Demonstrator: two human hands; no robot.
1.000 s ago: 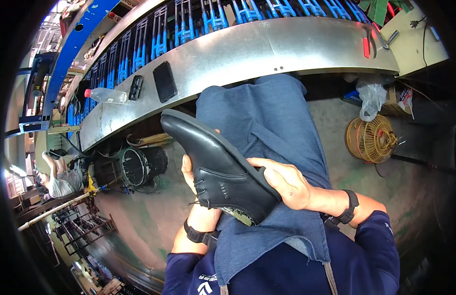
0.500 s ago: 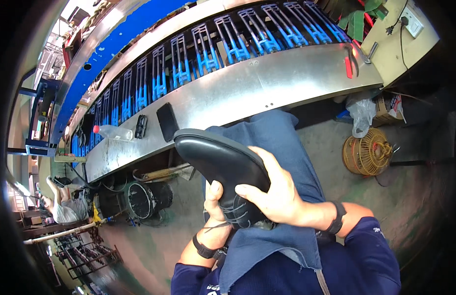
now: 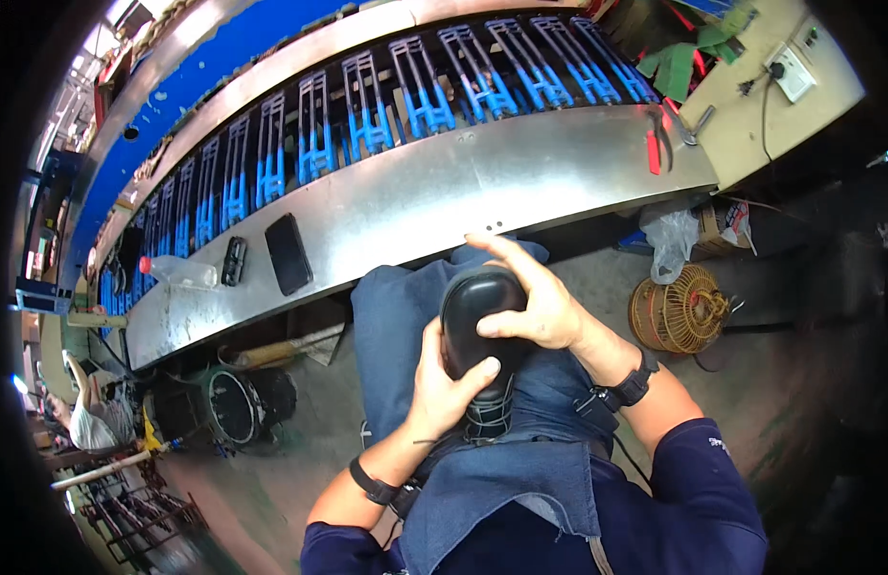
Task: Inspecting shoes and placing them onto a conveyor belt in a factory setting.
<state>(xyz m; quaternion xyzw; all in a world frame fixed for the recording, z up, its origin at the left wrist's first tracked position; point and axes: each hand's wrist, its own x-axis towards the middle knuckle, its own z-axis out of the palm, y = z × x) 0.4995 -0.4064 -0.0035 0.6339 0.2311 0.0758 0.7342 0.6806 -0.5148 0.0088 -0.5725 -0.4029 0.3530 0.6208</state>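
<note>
A black lace-up shoe (image 3: 470, 297) rests over my lap, its smooth rounded toe pointing away from me and its laces nearer my body. Along the shoe's left side lies my left hand (image 3: 443, 388), closed on it with the thumb across the upper near the laces. My right hand (image 3: 544, 311) grips from the right, its thumb pressed on the top of the toe. The right index finger stretches out past the toe's far edge. The fingers under the shoe are hidden. A blue cloth apron (image 3: 501, 489) covers my lap below the laces.
Ahead runs a metal bench (image 3: 396, 211) with a row of blue-and-black racks (image 3: 367, 105). On it lie a phone (image 3: 288, 254), a small black object (image 3: 234, 261), a clear bottle (image 3: 183, 272) and red-handled pliers (image 3: 655, 144). A wicker basket (image 3: 679, 309) and dark bucket (image 3: 235, 406) flank me.
The shoe has turned from slanting left to pointing straight away from me, and its toe has come closer. My left hand has shifted up its side; my right thumb now lies on the toe.
</note>
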